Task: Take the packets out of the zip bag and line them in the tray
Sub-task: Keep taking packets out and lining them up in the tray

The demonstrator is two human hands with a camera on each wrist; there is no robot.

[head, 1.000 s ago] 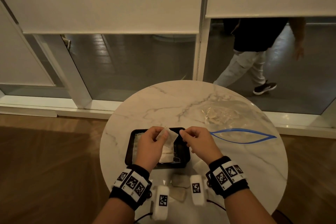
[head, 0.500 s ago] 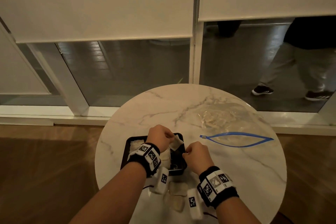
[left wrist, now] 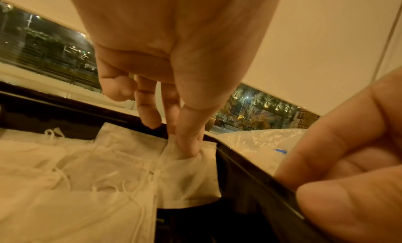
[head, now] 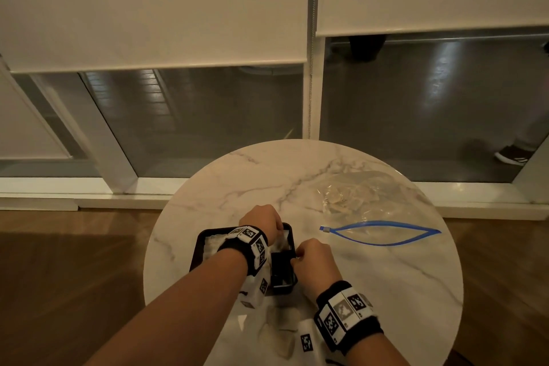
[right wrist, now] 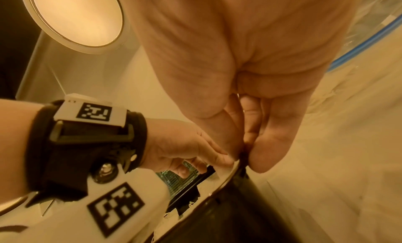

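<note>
A black tray [head: 197,249] sits on the near part of the round marble table, with several white packets [left wrist: 87,169] lying inside. My left hand [head: 261,221] reaches into the tray's far right corner and pinches the top edge of a white packet [left wrist: 187,174] that stands against the tray's right wall [left wrist: 250,174]. My right hand [head: 312,255] pinches the tray's right rim [right wrist: 228,176] between thumb and fingers. The clear zip bag [head: 365,202] with a blue zip strip [head: 383,233] lies open to the right, holding more packets.
The table edge [head: 148,261] curves close on the left of the tray. Glass panels and lowered blinds stand behind the table. A person's shoe [head: 512,155] shows outside at far right. A few packets [head: 282,333] lie on the table near my wrists.
My left hand has carried the packet down from above the tray into its far right corner. My right hand has let go of the packet and taken the tray's rim.
</note>
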